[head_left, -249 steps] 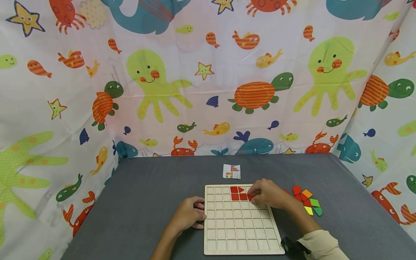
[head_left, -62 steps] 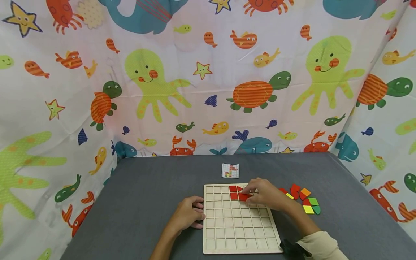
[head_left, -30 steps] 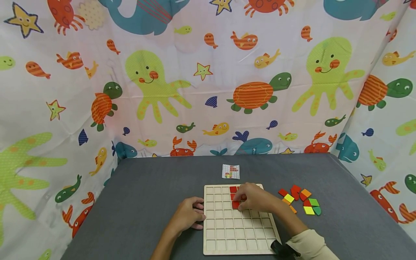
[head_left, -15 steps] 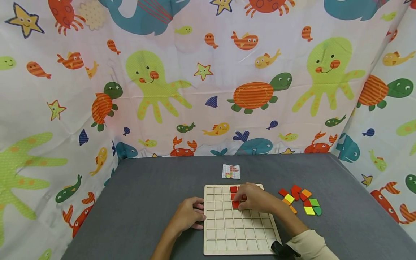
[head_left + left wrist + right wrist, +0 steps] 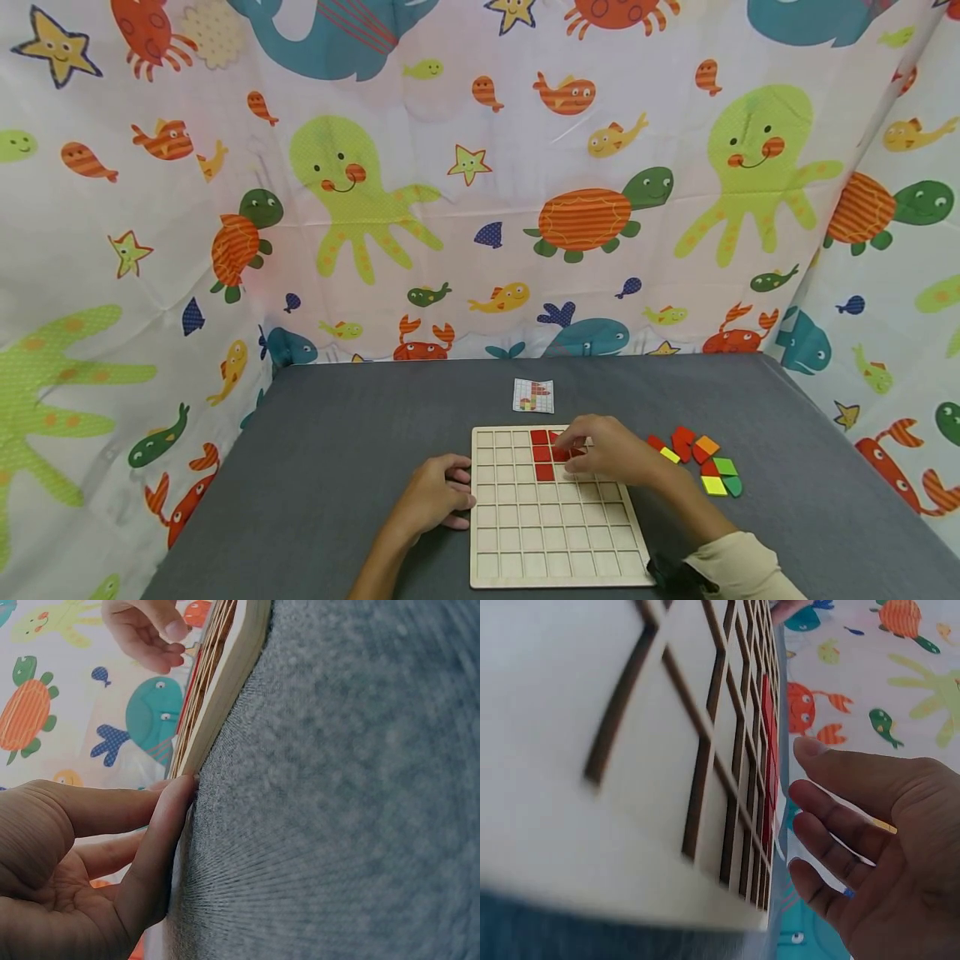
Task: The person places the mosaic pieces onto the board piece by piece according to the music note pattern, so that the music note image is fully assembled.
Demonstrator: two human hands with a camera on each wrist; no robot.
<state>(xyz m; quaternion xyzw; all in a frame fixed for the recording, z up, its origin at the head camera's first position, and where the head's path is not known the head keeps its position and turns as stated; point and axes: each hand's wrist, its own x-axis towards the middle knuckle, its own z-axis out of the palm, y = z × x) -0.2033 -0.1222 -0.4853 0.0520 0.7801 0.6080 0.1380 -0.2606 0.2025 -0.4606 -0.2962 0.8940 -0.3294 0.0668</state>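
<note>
A wooden grid board (image 5: 551, 525) lies on the grey cloth, with red square tiles (image 5: 544, 472) and red triangles set in its upper cells. My left hand (image 5: 433, 493) is beside the board's left edge; in the left wrist view its fingertips touch the edge, relaxed. My right hand (image 5: 611, 450) hovers over the upper right cells, covering some of them and part of the red pieces. Seen from the right wrist, its thumb (image 5: 847, 772) and fingers are apart, with nothing between them.
Loose red, orange, yellow and green tiles (image 5: 705, 454) lie right of the board, partly hidden by the right hand. Behind the board is a small printed pattern card (image 5: 533, 396). A sea-animal curtain (image 5: 480, 208) hangs behind the table.
A red square now shows in the third row, where there was none in the oldest frame. Over the last half second my right hand has moved right and away from it. The left hand stays put.
</note>
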